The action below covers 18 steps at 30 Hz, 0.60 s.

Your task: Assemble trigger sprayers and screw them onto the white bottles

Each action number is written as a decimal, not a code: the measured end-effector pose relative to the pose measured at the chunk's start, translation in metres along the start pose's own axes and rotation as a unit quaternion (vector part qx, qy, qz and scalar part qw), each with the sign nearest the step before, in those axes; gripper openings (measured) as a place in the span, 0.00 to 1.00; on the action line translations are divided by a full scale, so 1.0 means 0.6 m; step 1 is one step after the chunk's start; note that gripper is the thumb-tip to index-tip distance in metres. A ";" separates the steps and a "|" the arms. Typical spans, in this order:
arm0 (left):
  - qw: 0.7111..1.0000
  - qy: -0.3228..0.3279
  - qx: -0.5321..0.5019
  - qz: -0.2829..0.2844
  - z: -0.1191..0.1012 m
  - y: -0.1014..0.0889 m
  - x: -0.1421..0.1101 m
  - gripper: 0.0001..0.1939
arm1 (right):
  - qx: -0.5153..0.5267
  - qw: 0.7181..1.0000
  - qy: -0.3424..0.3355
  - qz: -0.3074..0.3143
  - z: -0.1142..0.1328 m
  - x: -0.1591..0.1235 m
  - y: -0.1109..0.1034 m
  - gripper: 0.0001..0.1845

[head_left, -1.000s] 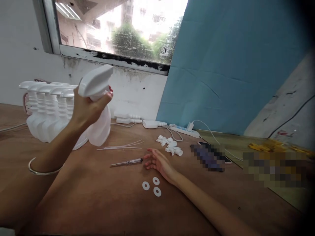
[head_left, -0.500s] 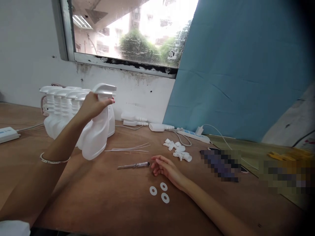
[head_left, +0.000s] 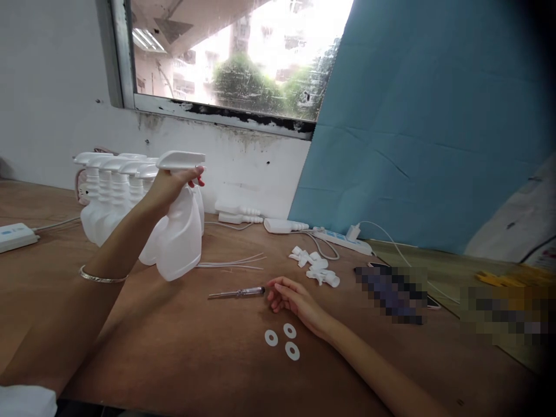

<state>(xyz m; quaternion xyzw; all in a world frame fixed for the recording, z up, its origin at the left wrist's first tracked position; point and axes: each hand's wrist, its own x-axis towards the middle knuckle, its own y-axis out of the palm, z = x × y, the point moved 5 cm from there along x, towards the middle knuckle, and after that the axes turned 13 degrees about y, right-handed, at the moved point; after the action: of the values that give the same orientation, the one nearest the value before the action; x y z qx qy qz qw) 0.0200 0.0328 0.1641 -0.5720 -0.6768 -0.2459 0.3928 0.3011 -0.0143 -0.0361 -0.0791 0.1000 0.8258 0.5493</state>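
Note:
My left hand (head_left: 174,184) is wrapped round the neck of a white spray bottle (head_left: 177,240), just under its spray head. The bottle tilts slightly at the right end of a group of similar white spray bottles (head_left: 113,185). On the table, my right hand (head_left: 293,298) rests with loosely bent fingers and holds nothing. Its fingertips are beside the dark end of a slim screwdriver (head_left: 238,293). Three white washer-like rings (head_left: 289,331) lie just in front of this hand. Thin white tubes (head_left: 232,263) lie behind the screwdriver.
Several white trigger sprayer parts (head_left: 315,265) lie beyond my right hand. Bottles without spray heads (head_left: 284,226) lie along the wall, near a power strip (head_left: 343,240) with cables. Another power strip (head_left: 17,236) is at the left. A partly blurred phone (head_left: 395,292) lies at the right.
The spray bottle in my left hand has shifted a little to the right and changed its tilt, its spray head now nearly level. My right hand stays in place.

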 end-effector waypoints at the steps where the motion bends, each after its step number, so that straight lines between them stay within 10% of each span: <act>1: 1.000 -0.007 0.005 -0.008 0.001 -0.002 -0.001 0.13 | -0.001 1.000 0.000 0.000 -0.001 0.000 0.000 0.14; 18: 0.998 -0.020 -0.024 0.052 0.046 0.003 -0.002 0.14 | -0.013 1.000 0.000 0.004 0.001 -0.001 0.001 0.13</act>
<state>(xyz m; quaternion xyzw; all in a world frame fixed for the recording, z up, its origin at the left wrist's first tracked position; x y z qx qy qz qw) 0.0150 0.0541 0.1471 -0.6206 -0.6476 -0.2297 0.3777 0.3010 -0.0151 -0.0354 -0.0860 0.0900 0.8291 0.5451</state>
